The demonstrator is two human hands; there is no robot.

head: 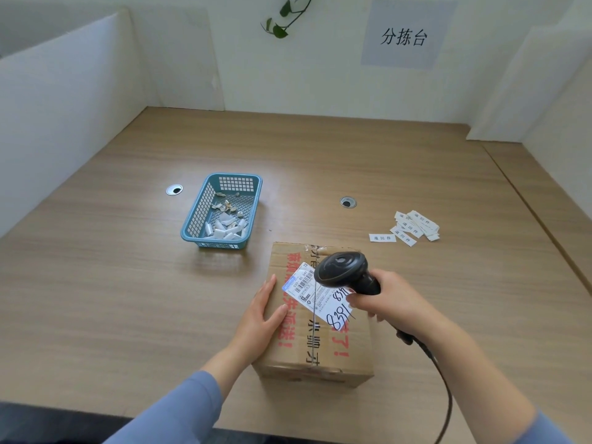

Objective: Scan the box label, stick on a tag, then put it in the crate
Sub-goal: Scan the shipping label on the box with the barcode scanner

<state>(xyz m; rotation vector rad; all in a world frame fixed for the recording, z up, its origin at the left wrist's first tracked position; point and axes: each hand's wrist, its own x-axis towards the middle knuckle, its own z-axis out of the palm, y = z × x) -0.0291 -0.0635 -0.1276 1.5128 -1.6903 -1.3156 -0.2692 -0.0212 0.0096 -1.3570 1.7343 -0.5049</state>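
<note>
A wood-grain tabletop (pixel 128 283) carries a cardboard box (pixel 323 347) at its near edge, a blue basket (pixel 205 206) of paper scraps behind, and loose tags (pixel 413 227) to the right.

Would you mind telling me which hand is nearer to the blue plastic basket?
Left. The left hand rests on the cardboard box's left edge, just below the blue plastic basket; the right hand is farther right, holding the black scanner.
</note>
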